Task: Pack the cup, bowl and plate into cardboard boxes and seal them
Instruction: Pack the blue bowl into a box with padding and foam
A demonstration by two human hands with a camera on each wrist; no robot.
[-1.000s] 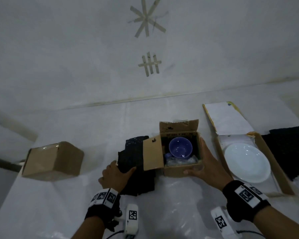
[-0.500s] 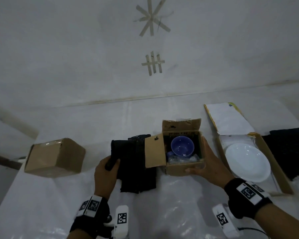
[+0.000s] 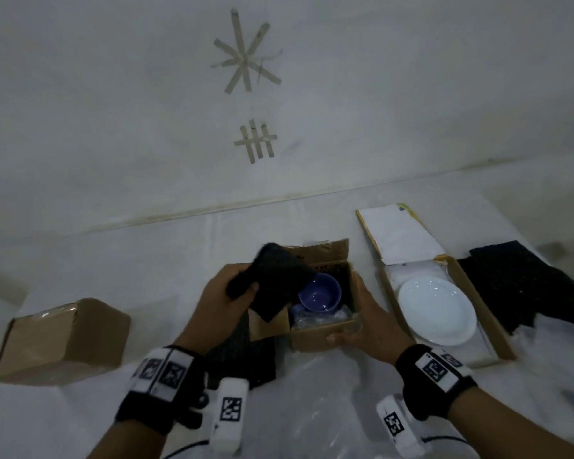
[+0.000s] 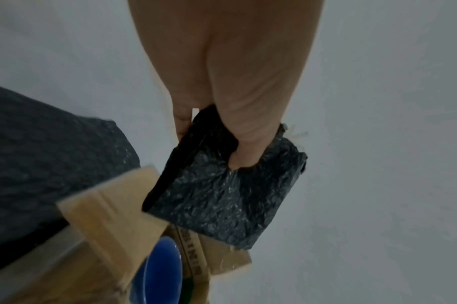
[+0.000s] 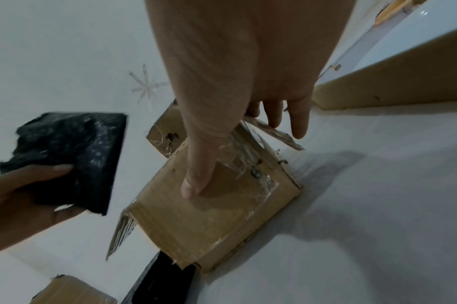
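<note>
1. Spread across the lower half of the head view: the white-covered table (image 3: 113, 260), bearing everything listed below.
2. Sat at the right of the frame, lid thrown back toward the top: the flat box (image 3: 497, 339), with the white plate (image 3: 436, 309) lying flat inside, uncovered. Lay just beside it, further right: black padding sheets (image 3: 524, 286).
3. Stood at lower left, flaps down, well apart from both hands: the closed box (image 3: 60, 339). Contents hidden.
4. Stood at centre frame, flaps open: the small box (image 3: 325, 332). Was steadied by the right hand (image 3: 368, 313), thumb flat against the near wall, fingers straight along the right-hand wall, clasping nothing.
5. Hung tilted over the small box's left flap and upper-left corner, lower edge dipping toward the opening: the black foam pad (image 3: 275, 279). Was pinched at its left end by the left hand (image 3: 219, 299), thumb on top, fingers beneath. Looked near-square in the left wrist view, with no clear long axis.
6. Rested mouth up inside the small box, on clear plastic wrap: the blue bowl (image 3: 318, 294), its left edge hidden behind the pad.
7. Judged the deciding relation thus: bowl to the right of the grip in the frame and below it, pad overlapping only the bowl's left rim. Probably called for carrying the pad rightward, levelling it and lowering it over the bowl's mouth. Left hand nearer and already loaded; right hand well placed to stop the box sliding.
</note>
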